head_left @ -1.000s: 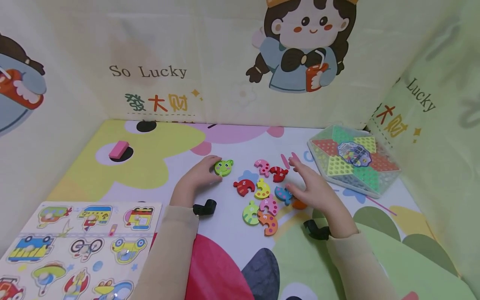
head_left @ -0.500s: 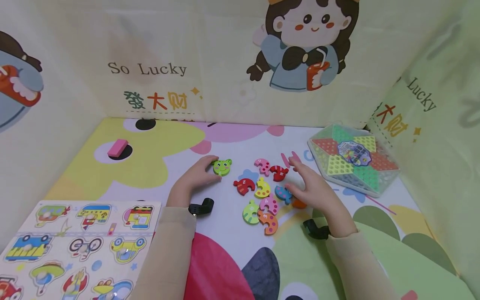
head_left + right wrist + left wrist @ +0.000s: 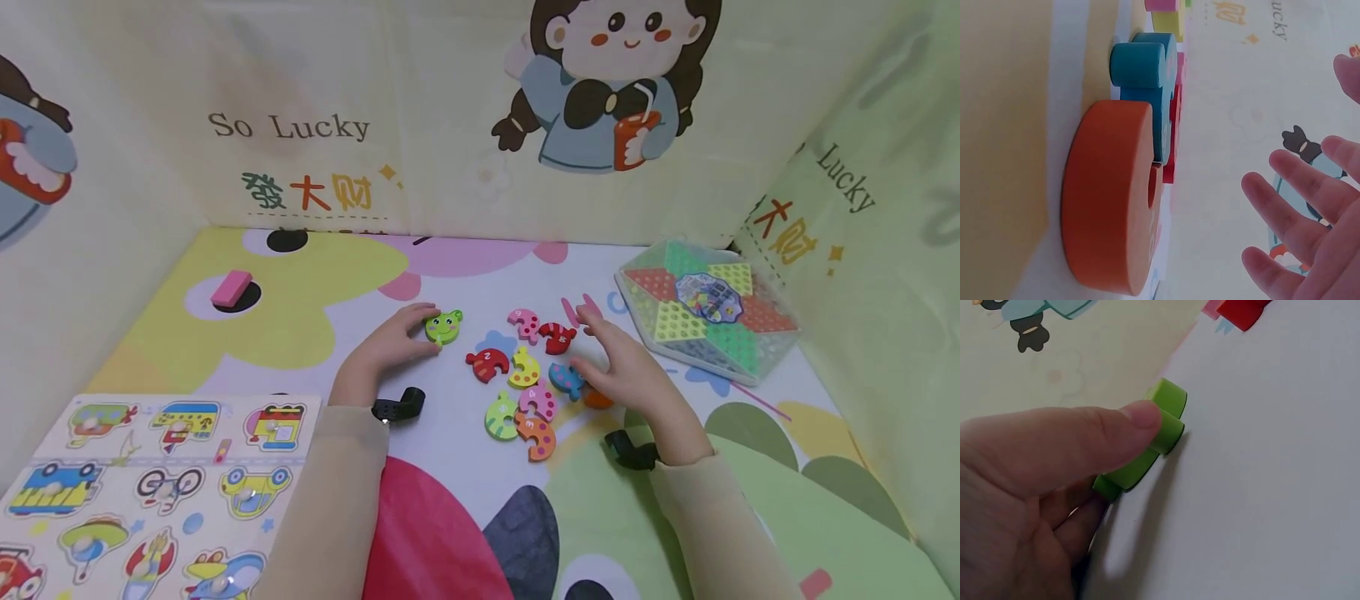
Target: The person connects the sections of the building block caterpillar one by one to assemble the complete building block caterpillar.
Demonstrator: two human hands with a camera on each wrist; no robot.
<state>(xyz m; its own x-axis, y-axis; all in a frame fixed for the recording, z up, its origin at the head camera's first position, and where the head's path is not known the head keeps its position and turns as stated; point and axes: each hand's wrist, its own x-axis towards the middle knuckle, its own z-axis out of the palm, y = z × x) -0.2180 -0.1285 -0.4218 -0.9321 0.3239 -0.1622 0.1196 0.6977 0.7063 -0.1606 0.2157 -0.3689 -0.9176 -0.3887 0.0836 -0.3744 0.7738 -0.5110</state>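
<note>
Over a white tabletop [image 3: 450,417] printed with large cartoon shapes, a person reaches out both arms in beige sleeves [image 3: 333,500]. The left hand [image 3: 382,346] pinches a flat, round, bright-green piece with a smiling face [image 3: 442,327] — thumb at its near edge, fingers at the far one. This piece is left of a loose cluster of curved, brightly painted pieces, apart from them. The right hand [image 3: 633,379] is open, fingers spread and thumb held out, with nothing in its grasp; it hovers at the cluster's right edge, beside a thick orange curved piece [image 3: 1110,200] and a blue dotted piece [image 3: 1141,75].

The rest of the cluster, from far to near: a pink dotted piece [image 3: 523,325], a red striped piece [image 3: 557,337], a red piece numbered 2 [image 3: 487,364], a yellow piece [image 3: 524,368], a second pink piece [image 3: 537,402], a pale green piece [image 3: 501,417] and a second orange piece [image 3: 537,436].

At lower left is a white vehicle-puzzle board [image 3: 217,529]; at far left, a small pink block [image 3: 232,288]. A clear hexagonal box with a coloured star [image 3: 707,310] lies at far right — near the patterned cream cloth [image 3: 450,100] behind.
</note>
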